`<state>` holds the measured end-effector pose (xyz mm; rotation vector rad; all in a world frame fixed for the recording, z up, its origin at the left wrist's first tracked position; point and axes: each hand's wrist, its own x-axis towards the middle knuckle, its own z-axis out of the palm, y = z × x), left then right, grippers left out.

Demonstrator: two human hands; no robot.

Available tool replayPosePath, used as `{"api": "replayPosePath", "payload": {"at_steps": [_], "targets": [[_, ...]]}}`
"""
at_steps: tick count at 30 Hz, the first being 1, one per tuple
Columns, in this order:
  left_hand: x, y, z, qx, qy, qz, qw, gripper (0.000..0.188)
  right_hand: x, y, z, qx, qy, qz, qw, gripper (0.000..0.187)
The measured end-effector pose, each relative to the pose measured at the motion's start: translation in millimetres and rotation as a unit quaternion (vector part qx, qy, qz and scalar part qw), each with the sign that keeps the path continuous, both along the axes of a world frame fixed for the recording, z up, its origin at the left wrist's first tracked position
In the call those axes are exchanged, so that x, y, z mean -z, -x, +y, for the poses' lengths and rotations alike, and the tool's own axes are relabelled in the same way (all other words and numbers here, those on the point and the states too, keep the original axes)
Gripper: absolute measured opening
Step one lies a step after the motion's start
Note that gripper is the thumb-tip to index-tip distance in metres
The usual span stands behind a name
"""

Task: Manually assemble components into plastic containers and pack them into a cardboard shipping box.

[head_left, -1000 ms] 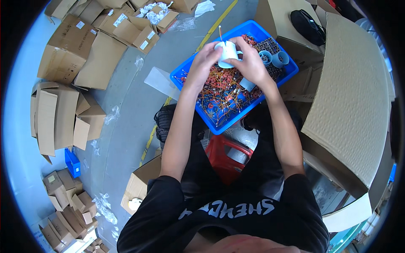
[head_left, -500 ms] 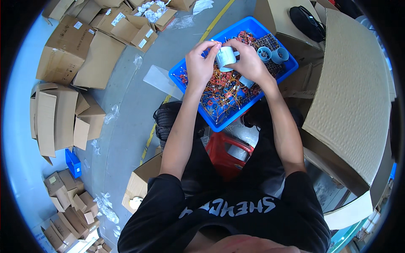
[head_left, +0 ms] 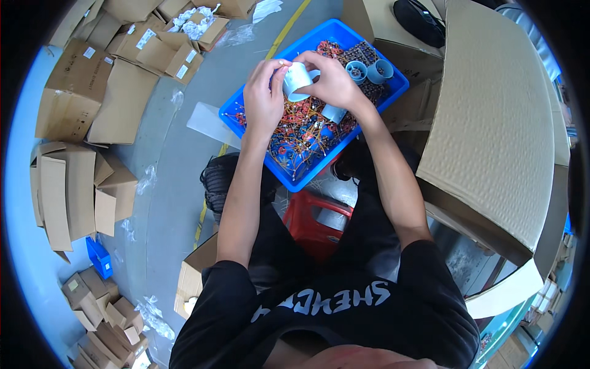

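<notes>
A light blue mug is held over the blue tray by my right hand, whose fingers and thumb wrap round its handle side. My left hand is at the mug's left side, thumb and fingertips pinched together near the rim. A tiny pale tip shows at those fingertips, too small to name. Beneath both hands lies a tangle of small parts on orange and red wires. Two blue cups, one beside another, contain small dark pieces. Another blue cup lies tilted below my right wrist.
Large cardboard boxes, one open, stand close on my right, with a black case on another. More boxes line the left wall. A red stool is between my legs. Plastic scraps litter the floor.
The whole view has shifted, so tray, hands and boxes appear farther left. Both hands remain at the mug, with the left fingertips still pinched by its rim.
</notes>
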<state>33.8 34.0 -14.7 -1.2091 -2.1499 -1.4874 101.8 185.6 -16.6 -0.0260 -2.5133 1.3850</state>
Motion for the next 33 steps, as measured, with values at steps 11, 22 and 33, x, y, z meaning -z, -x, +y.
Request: {"api": "replayPosePath", "payload": {"at_steps": [11,22,33], "targets": [[-3,-3,-1,0.021,-0.125,-0.215,0.968,0.014,4,0,-1,-0.006,0.005,0.043,0.999,0.045],[-3,-9,5,0.04,-0.003,-0.04,0.998,0.015,11,-2,13,0.12,0.087,0.06,0.987,0.04],[-2,-11,7,0.121,-0.003,-0.057,0.991,0.021,4,-14,36,-0.048,0.034,0.098,0.993,0.033]]}}
